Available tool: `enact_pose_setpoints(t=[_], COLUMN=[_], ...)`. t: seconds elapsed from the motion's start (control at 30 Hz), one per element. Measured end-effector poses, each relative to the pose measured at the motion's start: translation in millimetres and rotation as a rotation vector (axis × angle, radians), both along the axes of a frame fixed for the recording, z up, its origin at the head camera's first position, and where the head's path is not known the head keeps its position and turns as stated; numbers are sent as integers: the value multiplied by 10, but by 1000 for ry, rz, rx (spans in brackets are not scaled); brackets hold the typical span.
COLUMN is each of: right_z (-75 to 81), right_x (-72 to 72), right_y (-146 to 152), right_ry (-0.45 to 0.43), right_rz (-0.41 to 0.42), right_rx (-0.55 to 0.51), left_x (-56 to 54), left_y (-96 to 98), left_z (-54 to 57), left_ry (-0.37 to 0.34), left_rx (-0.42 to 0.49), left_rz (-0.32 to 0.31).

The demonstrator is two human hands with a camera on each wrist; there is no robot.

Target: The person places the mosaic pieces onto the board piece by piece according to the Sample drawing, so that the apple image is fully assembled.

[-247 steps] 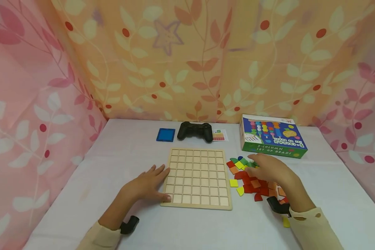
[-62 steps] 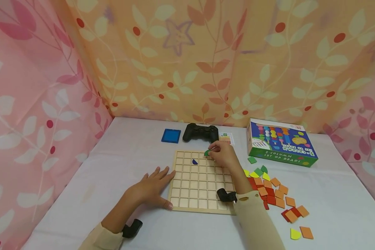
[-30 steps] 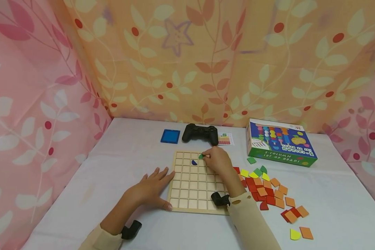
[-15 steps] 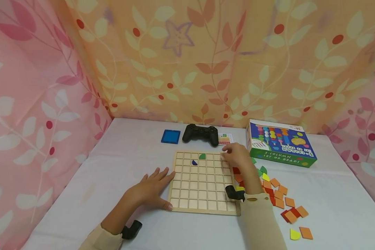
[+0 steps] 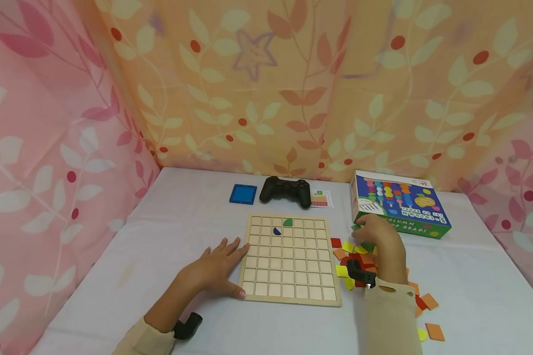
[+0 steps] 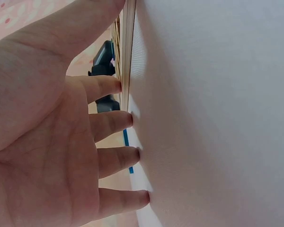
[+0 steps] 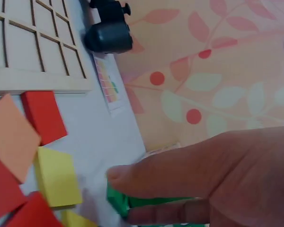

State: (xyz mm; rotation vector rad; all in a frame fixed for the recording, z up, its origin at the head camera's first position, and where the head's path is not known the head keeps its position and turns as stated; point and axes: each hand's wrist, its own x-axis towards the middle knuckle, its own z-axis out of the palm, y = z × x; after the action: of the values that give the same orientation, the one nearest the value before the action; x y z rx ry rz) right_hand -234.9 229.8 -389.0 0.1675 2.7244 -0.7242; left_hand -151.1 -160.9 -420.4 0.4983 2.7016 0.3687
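Note:
My left hand lies with spread fingers against the left edge of the wooden grid board; its straight fingers touch the table in the left wrist view. On the board, a green quarter-round tile sits in a top-row cell and a small dark blue piece in the row below. My right hand is beside the bead-set box, thumb and a finger pinching a green tile. Red, orange and yellow tiles lie around and under that hand, including a yellow tile; some are hidden by it.
The bead-set box stands at the back right. Behind the board are a black game controller, a printed pattern card and a blue square frame. Loose orange tiles reach toward the front right.
My right hand set the green quarter-round tile in the top row, let go of it, and moved right to another green tile by the box. My left hand has stayed at the board's edge.

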Motion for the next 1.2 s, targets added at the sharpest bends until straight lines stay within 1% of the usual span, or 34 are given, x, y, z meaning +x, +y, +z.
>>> enact_pose_setpoints(t=[0.1,0.3,0.47,0.73,0.83,0.97,1.07,1.2], right_z=[-37,-159,-235,-249,-261,-288,-277,-256], right_x=[-6,-101,-142,-137,-138,-161,-163,-164], right_y=[-47,-200,-256,-294,-304,-332,-370,-437], right_ry=[-18,55,86,85,120,190,219,285], right_rz=[32,66,45,-13,-22,-39,-59,-51], right_rx=[4,-17,-24,-62,-84,-118,-152,-201], left_x=[4,20,19,-6,-8,-13,-19,-26], left_y=[-11,-24,-20,-23,-24,-18,-14,-19], left_z=[10,32,27,0,6,10,7,1], left_ry=[2,3,0,7,5,3,3,4], left_rx=[0,17,17,7,7,4,2,2], left_rz=[7,4,5,-1,-4,-6,-6,-7])
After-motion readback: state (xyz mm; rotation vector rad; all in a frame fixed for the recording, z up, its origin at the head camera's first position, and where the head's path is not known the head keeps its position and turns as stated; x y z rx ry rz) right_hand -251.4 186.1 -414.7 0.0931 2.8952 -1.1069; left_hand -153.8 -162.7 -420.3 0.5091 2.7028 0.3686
